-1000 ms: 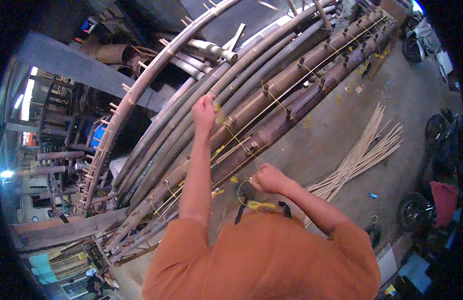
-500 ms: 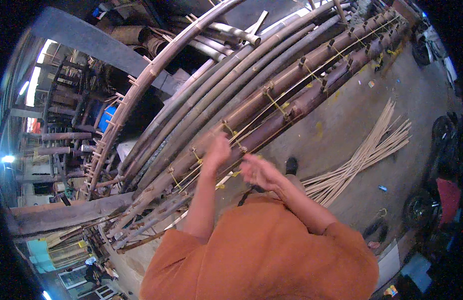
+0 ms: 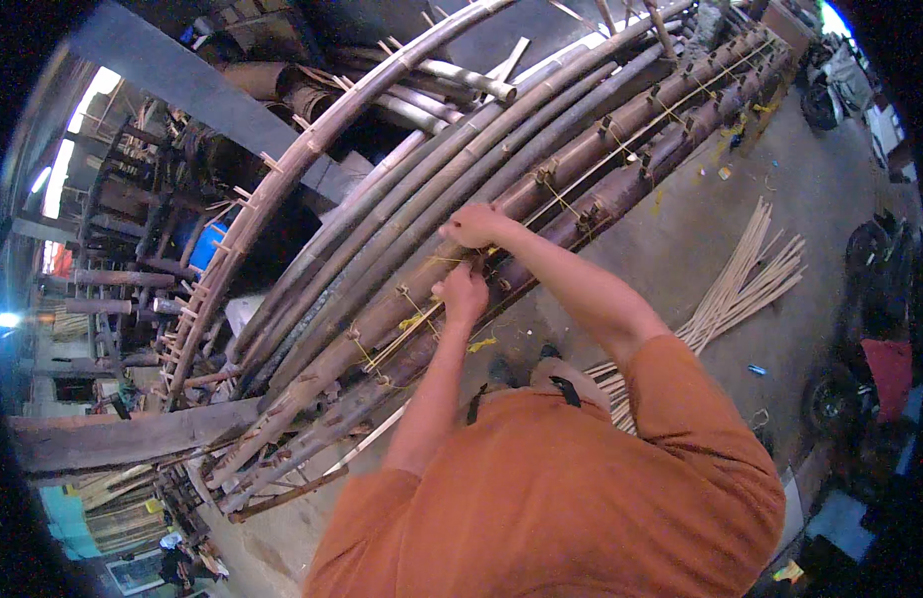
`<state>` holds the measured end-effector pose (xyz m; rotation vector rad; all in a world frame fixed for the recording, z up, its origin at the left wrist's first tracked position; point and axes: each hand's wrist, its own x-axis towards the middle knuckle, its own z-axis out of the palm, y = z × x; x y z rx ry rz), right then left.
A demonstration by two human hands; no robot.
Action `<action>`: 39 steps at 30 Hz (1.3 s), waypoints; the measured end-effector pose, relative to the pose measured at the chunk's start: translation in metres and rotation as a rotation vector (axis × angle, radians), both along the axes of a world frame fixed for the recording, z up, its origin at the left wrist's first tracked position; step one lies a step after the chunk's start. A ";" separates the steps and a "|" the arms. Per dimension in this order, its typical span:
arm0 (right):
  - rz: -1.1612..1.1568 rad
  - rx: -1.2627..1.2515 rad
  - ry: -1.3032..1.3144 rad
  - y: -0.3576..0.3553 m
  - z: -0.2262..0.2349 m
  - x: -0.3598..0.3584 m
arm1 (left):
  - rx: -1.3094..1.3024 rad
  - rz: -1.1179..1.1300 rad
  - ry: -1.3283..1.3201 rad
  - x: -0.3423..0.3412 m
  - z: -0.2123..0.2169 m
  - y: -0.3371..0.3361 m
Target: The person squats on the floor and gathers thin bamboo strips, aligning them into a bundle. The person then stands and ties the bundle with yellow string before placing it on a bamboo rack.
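Note:
Two long brown bamboo poles, the upper pole (image 3: 631, 125) and the lower pole (image 3: 621, 194), run side by side with pegs standing out of them. Thin yellow cord (image 3: 444, 259) is tied across them at several places. My left hand (image 3: 463, 293) is closed at the gap between the poles, its fingertips pinching the cord. Just beyond it, my right hand (image 3: 478, 227) rests over the upper pole, its fingers curled; what they hold is hidden. A slim pale strip (image 3: 591, 179) lies lengthwise between the poles.
Several more bamboo poles (image 3: 461, 169) lie behind, and a curved pegged pole (image 3: 272, 179) rises at the left. A bundle of thin sticks (image 3: 731, 299) lies on the floor (image 3: 661, 269) at the right. A wooden beam (image 3: 133, 434) crosses at the lower left.
My right hand has moved up and left from the near side of the lower pole to the upper pole. The left hand has shifted slightly right and nearer me, now below the right one.

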<state>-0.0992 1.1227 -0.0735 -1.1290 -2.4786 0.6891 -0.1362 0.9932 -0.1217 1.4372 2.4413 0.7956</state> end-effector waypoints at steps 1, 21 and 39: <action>0.115 -0.326 0.183 0.006 0.003 0.005 | -0.034 0.018 0.040 0.002 0.000 0.001; 0.538 0.069 -0.028 -0.132 -0.061 0.150 | 0.141 -0.046 0.129 -0.121 -0.029 0.107; 0.392 -0.786 0.010 -0.250 -0.087 0.047 | -0.095 -0.206 0.162 -0.126 0.041 -0.184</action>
